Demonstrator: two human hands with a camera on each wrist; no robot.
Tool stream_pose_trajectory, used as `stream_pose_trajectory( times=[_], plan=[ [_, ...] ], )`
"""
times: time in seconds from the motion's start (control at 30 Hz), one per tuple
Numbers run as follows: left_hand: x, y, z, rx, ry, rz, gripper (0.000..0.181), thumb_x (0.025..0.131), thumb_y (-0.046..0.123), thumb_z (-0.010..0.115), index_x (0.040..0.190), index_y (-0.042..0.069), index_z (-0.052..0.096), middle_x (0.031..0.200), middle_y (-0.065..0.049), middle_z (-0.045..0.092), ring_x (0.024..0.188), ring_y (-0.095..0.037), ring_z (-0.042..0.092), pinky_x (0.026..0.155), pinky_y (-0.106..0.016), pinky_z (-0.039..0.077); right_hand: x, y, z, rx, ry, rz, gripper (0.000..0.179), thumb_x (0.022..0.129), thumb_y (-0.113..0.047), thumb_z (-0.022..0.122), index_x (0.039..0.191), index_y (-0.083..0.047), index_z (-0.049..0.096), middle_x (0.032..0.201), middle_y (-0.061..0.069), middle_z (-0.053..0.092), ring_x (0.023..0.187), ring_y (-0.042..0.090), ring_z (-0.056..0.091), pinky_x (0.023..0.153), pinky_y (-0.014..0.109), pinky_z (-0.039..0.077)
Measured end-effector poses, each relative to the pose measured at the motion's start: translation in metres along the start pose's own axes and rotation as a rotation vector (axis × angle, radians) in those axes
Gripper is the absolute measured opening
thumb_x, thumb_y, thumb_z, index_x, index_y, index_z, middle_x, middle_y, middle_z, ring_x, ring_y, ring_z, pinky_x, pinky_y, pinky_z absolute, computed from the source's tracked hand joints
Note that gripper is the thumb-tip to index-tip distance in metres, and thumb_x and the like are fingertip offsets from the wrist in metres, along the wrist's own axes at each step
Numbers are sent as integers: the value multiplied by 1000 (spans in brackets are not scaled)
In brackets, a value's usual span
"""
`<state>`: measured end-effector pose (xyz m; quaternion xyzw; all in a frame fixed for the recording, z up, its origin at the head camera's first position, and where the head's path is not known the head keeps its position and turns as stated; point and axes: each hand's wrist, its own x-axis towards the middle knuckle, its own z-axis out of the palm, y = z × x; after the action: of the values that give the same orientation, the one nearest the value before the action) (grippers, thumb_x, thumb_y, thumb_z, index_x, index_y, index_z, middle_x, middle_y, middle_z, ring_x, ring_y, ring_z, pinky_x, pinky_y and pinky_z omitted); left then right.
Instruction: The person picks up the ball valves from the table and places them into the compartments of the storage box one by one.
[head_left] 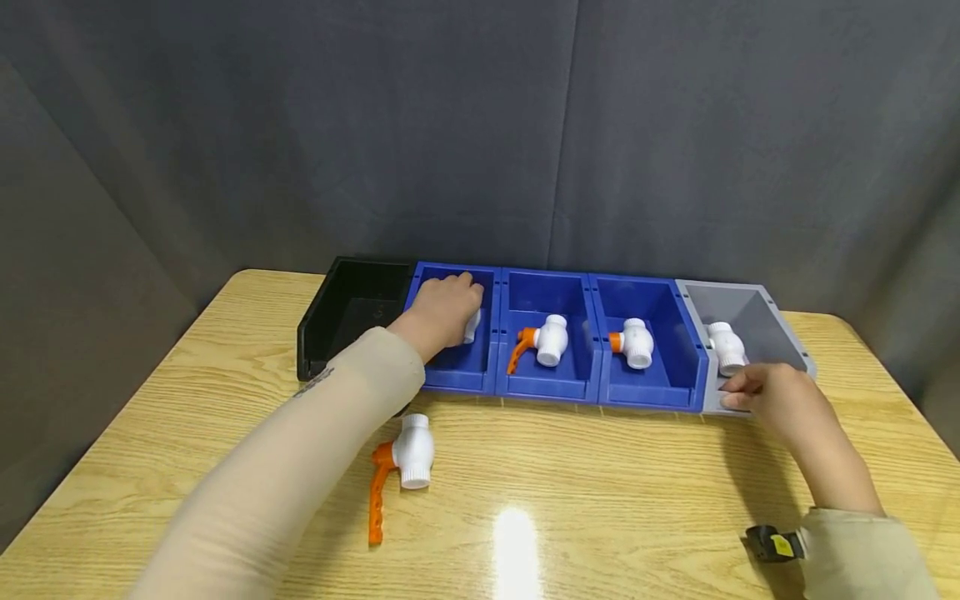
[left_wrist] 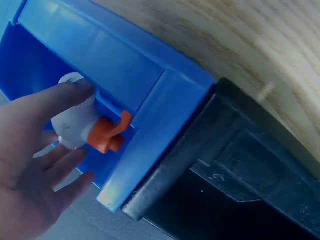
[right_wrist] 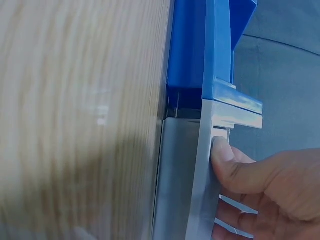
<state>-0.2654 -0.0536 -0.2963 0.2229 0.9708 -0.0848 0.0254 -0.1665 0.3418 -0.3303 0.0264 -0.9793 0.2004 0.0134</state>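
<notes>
My left hand (head_left: pixel 441 312) reaches into the leftmost blue bin (head_left: pixel 459 382) and grips a white ball valve (left_wrist: pixel 74 122), thumb across one end and fingers along the other side. In the left wrist view the valve's orange handle (left_wrist: pixel 111 134) points toward the bin's side wall. At the far right, my right hand (head_left: pixel 783 404) pinches the front lip of the grey bin (right_wrist: pixel 197 200), its thumb on the rim and the fingers on the inner side. Inside that bin, just beyond the fingertips, lies another white valve (head_left: pixel 726 346); its handle is not visible.
Two more blue bins each hold a white valve, one in the middle bin (head_left: pixel 551 340) and one in the right bin (head_left: pixel 637 343). A black bin (head_left: pixel 318 325) stands at the left end. On the table in front lies a valve (head_left: pixel 414 452) with an orange handle.
</notes>
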Motion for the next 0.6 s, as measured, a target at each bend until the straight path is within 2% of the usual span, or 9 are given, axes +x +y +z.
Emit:
stream_pose_trajectory(
  times=[0.27, 0.37, 0.6],
  plan=[
    [5, -2, 2, -1, -139, 6, 56, 87, 16, 74, 137, 4, 54, 132, -15, 56, 123, -28, 53, 103, -45, 45, -2, -3, 1, -4, 9, 4, 8, 86, -8, 75, 82, -3, 71, 82, 14, 69, 76, 31, 58, 65, 39, 42],
    [7, -4, 4, -7, -149, 26, 57, 84, 16, 75, 136, 4, 55, 129, -15, 56, 120, -28, 54, 100, -45, 47, -2, -4, 0, -9, 9, 1, 8, 86, -7, 75, 83, -1, 71, 80, 14, 69, 76, 32, 59, 66, 42, 44],
    [3, -4, 3, -37, -191, 29, 60, 89, 16, 69, 143, 3, 47, 138, -16, 51, 127, -29, 50, 107, -45, 42, -2, -6, 0, -8, 8, -2, 9, 86, -7, 75, 85, 1, 70, 80, 15, 69, 77, 34, 60, 68, 46, 45]
  ],
)
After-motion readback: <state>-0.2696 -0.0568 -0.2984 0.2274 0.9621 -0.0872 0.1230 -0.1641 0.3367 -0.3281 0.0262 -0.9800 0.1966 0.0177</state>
